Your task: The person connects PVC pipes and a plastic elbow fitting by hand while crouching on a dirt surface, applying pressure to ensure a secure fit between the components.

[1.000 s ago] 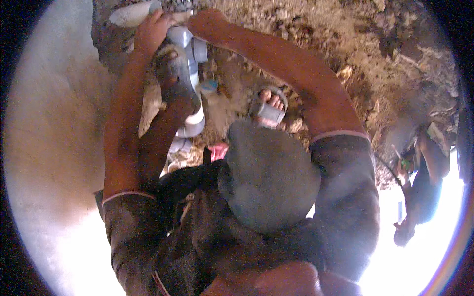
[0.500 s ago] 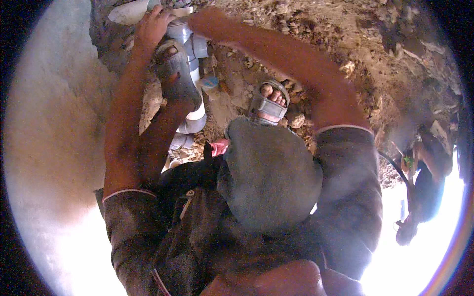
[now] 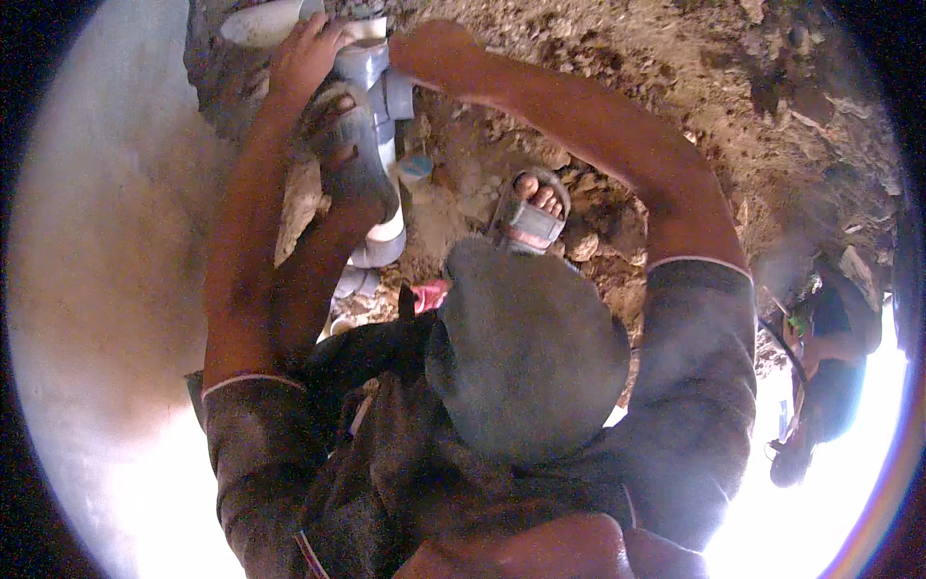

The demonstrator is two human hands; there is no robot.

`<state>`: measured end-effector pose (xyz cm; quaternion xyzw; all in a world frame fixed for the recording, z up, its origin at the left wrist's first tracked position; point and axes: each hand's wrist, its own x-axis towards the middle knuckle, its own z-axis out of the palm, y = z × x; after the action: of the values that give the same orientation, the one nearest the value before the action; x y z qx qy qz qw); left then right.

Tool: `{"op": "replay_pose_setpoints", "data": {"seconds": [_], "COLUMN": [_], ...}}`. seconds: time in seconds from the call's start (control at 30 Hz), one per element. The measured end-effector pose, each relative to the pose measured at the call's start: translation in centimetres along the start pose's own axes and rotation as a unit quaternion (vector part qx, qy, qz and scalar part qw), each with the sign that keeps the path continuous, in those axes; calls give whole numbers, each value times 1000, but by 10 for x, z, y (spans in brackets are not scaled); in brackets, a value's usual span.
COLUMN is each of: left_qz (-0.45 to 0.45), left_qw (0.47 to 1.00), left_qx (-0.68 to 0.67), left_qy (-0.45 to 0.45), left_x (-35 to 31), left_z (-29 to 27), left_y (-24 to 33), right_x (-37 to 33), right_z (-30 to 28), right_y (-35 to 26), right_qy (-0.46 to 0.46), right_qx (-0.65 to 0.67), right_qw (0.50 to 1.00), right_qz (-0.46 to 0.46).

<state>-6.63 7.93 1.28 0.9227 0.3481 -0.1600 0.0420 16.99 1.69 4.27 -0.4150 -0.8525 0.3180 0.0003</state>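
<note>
Crouched over rocky brown dirt, the left hand (image 3: 307, 50) curled around a grey plastic pipe fitting (image 3: 371, 72); the right hand (image 3: 431, 46) pressed beside it, fingers hidden. A sandalled foot (image 3: 532, 214) stood nearby.

Stony dirt ground (image 3: 675, 87) under grey pipes (image 3: 381, 106)

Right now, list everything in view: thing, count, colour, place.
grey plastic pipe assembly: one, grey with white sections, upper centre on the soil
small blue-topped can: one, right of the pipes
pink scrap: one, below the pipes
brown rocky soil: ground, top and right
pale wall: one, left side
another person: one, dark clothes, far right edge
grey strapped sandals: two, one on each foot, one braced on the pipes
left hand: grip on the pipe top
right hand: at the pipe top, grip unclear
</note>
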Motion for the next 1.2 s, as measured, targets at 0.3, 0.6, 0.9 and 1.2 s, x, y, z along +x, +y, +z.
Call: {"op": "replay_pose_setpoints", "data": {"seconds": [0.3,0.6,0.9,1.2], "left_qz": [-23,-89,-620,-467], "left_qw": [999,993,365,-25], "left_qx": [-39,-57,-644,-815], "left_qy": [10,60,260,341], "left_x": [13,-12,30,37], "left_z": [-6,24,-31,1], "left_y": [12,15,174,178], "right_x": [2,13,13,14], "right_z": [14,-1,17,9], "right_y": [12,6,28,9], "right_qy": [34,-86,-62,-92], "right_qx": [-28,-28,137,522], "right_qw": [998,994,988,823], "right_qz": [-34,68,31,203]}}
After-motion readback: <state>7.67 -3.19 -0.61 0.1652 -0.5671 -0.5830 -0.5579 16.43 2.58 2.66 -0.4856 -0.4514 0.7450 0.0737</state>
